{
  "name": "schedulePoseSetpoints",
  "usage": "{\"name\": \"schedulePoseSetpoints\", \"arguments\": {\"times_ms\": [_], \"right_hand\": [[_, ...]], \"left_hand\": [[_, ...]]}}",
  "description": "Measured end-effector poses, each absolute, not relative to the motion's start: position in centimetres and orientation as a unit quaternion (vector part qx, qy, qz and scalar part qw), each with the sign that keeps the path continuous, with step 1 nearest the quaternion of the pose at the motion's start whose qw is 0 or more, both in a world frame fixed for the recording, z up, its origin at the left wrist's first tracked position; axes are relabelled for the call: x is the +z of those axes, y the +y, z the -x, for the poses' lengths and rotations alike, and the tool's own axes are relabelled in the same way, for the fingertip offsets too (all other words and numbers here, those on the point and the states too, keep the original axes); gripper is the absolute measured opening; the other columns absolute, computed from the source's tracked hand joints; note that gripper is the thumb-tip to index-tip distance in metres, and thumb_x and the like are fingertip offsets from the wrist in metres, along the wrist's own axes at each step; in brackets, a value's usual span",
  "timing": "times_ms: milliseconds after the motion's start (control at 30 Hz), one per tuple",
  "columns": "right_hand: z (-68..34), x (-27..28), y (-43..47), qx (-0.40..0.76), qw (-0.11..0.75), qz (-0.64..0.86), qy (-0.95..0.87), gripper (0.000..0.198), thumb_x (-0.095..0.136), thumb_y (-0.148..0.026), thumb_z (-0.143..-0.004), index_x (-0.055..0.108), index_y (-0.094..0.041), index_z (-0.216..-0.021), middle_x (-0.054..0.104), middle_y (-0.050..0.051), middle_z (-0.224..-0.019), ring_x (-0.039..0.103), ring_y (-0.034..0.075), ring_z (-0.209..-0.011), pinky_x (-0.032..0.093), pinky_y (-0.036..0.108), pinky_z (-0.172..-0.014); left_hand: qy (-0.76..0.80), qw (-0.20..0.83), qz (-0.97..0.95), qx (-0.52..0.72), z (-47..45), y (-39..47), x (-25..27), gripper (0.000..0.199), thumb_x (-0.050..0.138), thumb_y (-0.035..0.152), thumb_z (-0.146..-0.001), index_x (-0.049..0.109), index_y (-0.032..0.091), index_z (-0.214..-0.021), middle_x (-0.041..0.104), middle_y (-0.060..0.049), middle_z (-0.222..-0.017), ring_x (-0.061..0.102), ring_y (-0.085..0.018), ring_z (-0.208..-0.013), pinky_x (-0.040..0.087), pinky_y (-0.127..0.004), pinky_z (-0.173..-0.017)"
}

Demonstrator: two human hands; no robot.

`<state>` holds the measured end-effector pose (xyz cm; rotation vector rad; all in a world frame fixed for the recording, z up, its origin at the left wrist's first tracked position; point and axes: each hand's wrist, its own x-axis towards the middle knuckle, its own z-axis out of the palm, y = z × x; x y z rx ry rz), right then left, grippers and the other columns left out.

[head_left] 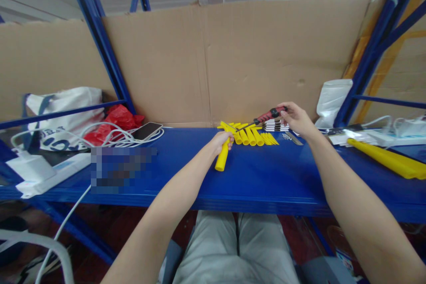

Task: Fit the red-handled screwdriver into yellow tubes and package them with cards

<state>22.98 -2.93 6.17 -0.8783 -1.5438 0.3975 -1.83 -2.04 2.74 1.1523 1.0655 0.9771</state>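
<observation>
My left hand (222,141) is closed around a yellow plastic tube (221,161), whose round lower end points toward me. My right hand (294,117) grips a screwdriver (265,116) with a red and black handle by the handle's end. Its thin shaft slants down and left to the upper end of the yellow piece; whether the tip touches a screw I cannot tell. Just behind and right of my left hand, several more yellow tubes (251,136) lie side by side. Beside them are small pointed yellow pieces (269,139).
A small stack of white and dark pieces (273,125) and a flat metal strip (293,138) lie near my right hand. At left are a phone (148,131), cables, a red bag (116,120) and a power strip (63,173). A long yellow object (389,158) lies at right. Cardboard (259,57) stands behind.
</observation>
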Motion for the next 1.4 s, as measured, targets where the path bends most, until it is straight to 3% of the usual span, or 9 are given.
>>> {"name": "schedulePoseSetpoints", "arguments": {"times_ms": [267,400,733,1100,1233,1400], "right_hand": [[-23.1,6.5,-3.5,0.172,0.608,0.379,-0.676,0.018,0.068,-0.026,-0.071,0.060,-0.019,-0.085,0.047,-0.007,-0.047,0.041,0.007,-0.039,0.031,0.019,-0.039],[-23.0,6.7,-3.8,0.183,0.612,0.405,-0.654,0.024,0.071,-0.036,-0.069,0.060,-0.018,-0.079,0.051,-0.005,-0.045,0.039,0.007,-0.035,0.028,0.019,-0.033],[-21.9,6.9,-4.4,0.207,0.656,0.447,-0.572,0.045,0.070,-0.058,-0.063,0.044,-0.021,-0.056,0.048,-0.003,-0.035,0.036,0.007,-0.025,0.021,0.020,-0.025],[-21.7,6.3,-4.5,0.223,0.606,0.560,-0.519,0.043,0.057,-0.048,-0.080,0.038,-0.021,-0.052,0.031,-0.006,-0.028,0.029,0.006,-0.023,0.021,0.020,-0.024],[-21.6,6.2,-4.2,0.223,0.590,0.578,-0.517,0.039,0.057,-0.043,-0.081,0.043,-0.019,-0.054,0.040,-0.003,-0.031,0.035,0.007,-0.023,0.024,0.018,-0.025],[-21.4,6.7,-4.4,0.304,0.605,0.550,-0.489,0.032,0.057,-0.039,-0.084,0.050,-0.017,-0.062,0.047,-0.002,-0.035,0.039,0.006,-0.026,0.028,0.016,-0.026]], "left_hand": [[0.470,0.578,-0.512,0.428,1.8,-2.4,3.2,0.020,0.039,0.001,-0.077,0.038,0.019,-0.066,0.037,0.008,-0.043,0.030,-0.004,-0.029,0.023,-0.016,-0.033],[0.471,0.565,-0.520,0.435,1.7,-2.4,3.2,0.019,0.039,0.002,-0.078,0.039,0.019,-0.069,0.036,0.009,-0.043,0.030,-0.004,-0.029,0.024,-0.016,-0.033],[0.463,0.557,-0.545,0.422,1.5,-2.7,3.1,0.019,0.039,0.001,-0.077,0.040,0.018,-0.072,0.038,0.009,-0.044,0.030,-0.004,-0.028,0.024,-0.017,-0.034],[0.478,0.542,-0.540,0.430,1.5,-2.5,3.0,0.020,0.039,-0.001,-0.076,0.039,0.019,-0.069,0.037,0.009,-0.042,0.031,-0.004,-0.028,0.024,-0.017,-0.035],[0.476,0.544,-0.537,0.434,1.5,-2.3,2.8,0.020,0.039,0.000,-0.076,0.038,0.018,-0.068,0.037,0.009,-0.041,0.031,-0.004,-0.028,0.024,-0.018,-0.034],[0.479,0.548,-0.531,0.434,1.5,-2.2,2.7,0.020,0.040,0.000,-0.075,0.039,0.018,-0.067,0.038,0.009,-0.041,0.032,-0.004,-0.028,0.024,-0.017,-0.034]]}}
